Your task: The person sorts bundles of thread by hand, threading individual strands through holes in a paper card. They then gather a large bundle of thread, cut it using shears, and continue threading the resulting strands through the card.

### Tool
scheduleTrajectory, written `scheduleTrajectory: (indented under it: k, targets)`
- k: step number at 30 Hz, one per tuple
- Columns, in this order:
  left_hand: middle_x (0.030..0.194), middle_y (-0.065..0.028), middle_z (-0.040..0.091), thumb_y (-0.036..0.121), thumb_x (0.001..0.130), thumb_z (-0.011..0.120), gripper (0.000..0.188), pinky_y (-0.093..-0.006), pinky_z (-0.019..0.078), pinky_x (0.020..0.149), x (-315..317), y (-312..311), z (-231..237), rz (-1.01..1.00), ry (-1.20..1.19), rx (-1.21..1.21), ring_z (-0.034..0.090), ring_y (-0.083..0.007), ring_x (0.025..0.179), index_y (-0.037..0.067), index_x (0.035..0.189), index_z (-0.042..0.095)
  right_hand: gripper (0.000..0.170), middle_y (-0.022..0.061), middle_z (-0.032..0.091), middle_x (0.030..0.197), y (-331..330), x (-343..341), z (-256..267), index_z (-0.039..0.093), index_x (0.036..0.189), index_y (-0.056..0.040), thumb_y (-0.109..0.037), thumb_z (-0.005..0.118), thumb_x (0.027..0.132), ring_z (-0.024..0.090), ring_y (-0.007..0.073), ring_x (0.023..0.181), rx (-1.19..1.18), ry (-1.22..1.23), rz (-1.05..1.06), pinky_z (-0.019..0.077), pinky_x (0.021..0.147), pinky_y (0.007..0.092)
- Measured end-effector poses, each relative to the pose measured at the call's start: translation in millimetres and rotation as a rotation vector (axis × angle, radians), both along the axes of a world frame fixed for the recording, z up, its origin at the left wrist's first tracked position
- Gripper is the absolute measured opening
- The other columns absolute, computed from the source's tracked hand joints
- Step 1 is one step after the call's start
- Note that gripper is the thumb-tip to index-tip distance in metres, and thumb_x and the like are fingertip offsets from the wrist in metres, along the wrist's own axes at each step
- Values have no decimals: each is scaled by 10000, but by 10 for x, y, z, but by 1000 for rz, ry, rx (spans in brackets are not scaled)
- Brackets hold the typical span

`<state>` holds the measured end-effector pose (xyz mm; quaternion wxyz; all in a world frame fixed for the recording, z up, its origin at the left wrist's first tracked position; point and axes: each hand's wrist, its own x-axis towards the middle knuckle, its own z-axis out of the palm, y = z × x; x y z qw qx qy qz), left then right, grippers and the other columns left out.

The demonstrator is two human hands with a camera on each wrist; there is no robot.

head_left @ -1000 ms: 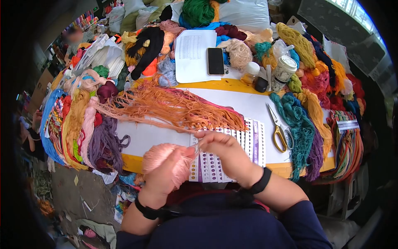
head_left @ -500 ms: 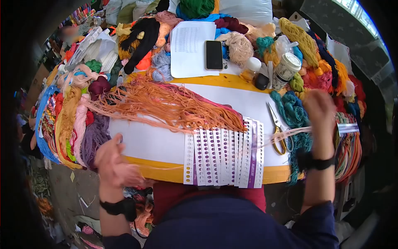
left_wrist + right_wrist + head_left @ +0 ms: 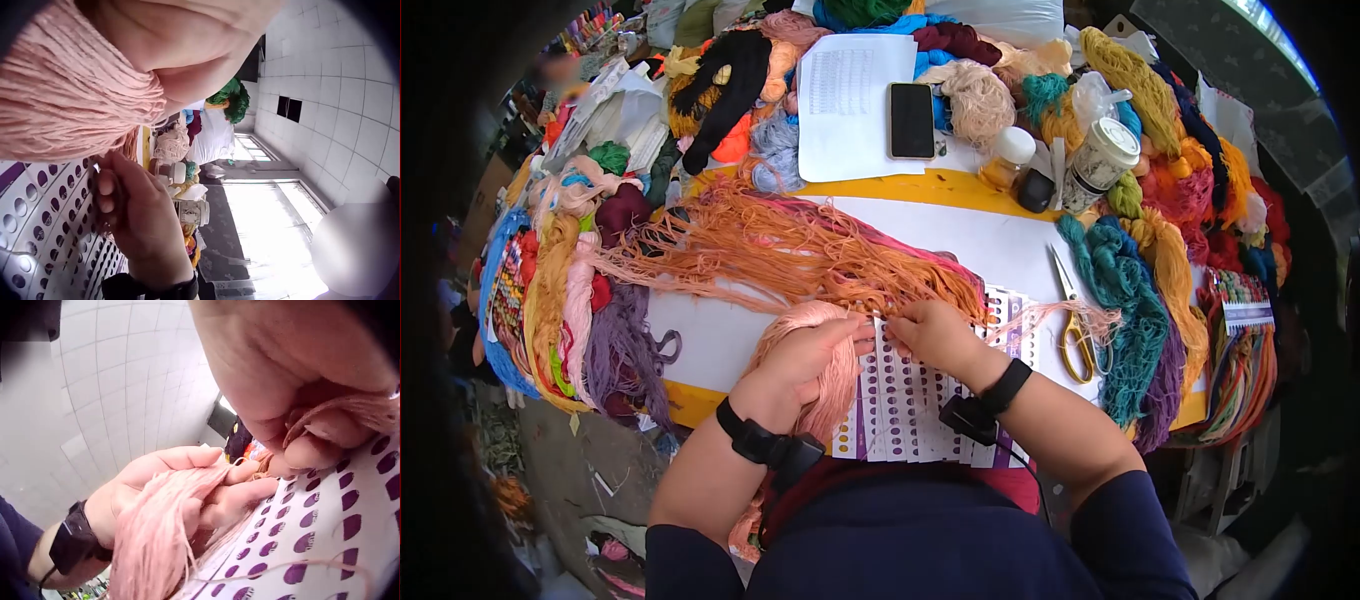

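My left hand grips a thick skein of pale pink thread over the left part of the hole-punched cards. In the right wrist view the skein lies across the palm, with the fingers curled round it. Close beside it, my right hand pinches pink strands between thumb and curled fingers, just above the cards. A loose tail of pink strands trails to the right over the scissors. Orange threads hang from the cards and spread away to the left.
Teal skeins lie right of the scissors. A phone rests on a printed sheet at the back, near a lidded cup and a small jar. Heaps of coloured yarn ring the table; purple yarn hangs at the left.
Half a second ago my hands were spread wide, with pink strands stretched from the right one across the cards. They have since come back together above the cards, the skein still in my left hand.
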<state>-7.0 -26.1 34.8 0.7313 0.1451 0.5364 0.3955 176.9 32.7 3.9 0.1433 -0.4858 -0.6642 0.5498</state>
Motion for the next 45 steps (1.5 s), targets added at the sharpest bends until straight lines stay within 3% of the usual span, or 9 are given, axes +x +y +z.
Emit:
scheduleTrajectory:
  k: [11,19,22,30,32,34,37,40,45]
  targets:
    - [963,-65,575,119,902,526,124,-279,434,777,264,48,16,-143,-39,222,541,-149,875,28,980,557,253,54,629,621,42,-15,163,665,764,0,-192,538,870,606,125,561,-230,68,-102,484,546,280]
    - [894,-48,581,95,877,588,213,-239,440,760,113,70,-234,-60,408,456,557,-129,848,-4,1058,534,119,54,640,747,-37,31,-21,546,890,-38,-148,508,913,576,95,607,-167,258,-137,469,546,233]
    - [911,-66,587,43,862,596,284,-250,446,763,112,94,-18,108,-4,374,564,-134,856,-6,1124,497,64,54,635,757,-45,57,17,516,915,-56,-119,507,914,578,93,641,-223,269,-144,466,565,227]
    - [933,-66,591,12,873,561,279,-220,416,715,251,148,-214,15,2,439,513,-98,807,9,1146,502,69,70,644,758,18,165,56,543,923,-70,-66,494,875,569,96,629,-565,570,-244,428,559,196]
    - [961,-66,591,-12,838,534,379,-236,434,747,229,199,-242,-361,87,471,522,-102,836,-16,1212,474,76,67,636,753,33,183,19,546,929,-69,-58,495,874,571,95,634,-612,630,-250,422,553,191]
    - [960,-63,590,-4,805,522,427,-241,451,753,214,114,-277,-282,207,518,536,-110,844,-29,1231,492,67,58,637,767,27,150,13,538,940,-69,-71,499,885,578,92,656,-554,549,-222,429,563,195]
    - [913,-74,594,-7,821,564,313,-200,452,723,59,99,-70,-227,1164,723,566,-101,857,-23,1134,570,72,39,640,797,-26,49,40,524,966,-74,-106,510,902,581,85,687,-404,354,-164,436,576,199]
    - [844,-64,602,55,854,604,243,-228,472,667,-268,86,-162,352,405,394,581,-120,783,-10,1088,605,107,15,641,839,-32,33,11,513,990,-81,-157,522,915,574,77,717,-284,204,-105,439,587,206]
    - [926,-79,630,168,928,580,237,-243,506,630,-1328,-45,64,477,379,512,608,-139,791,0,1095,584,124,44,639,816,-21,9,-43,501,1000,-36,-111,502,902,593,107,709,-178,109,-76,481,623,246]
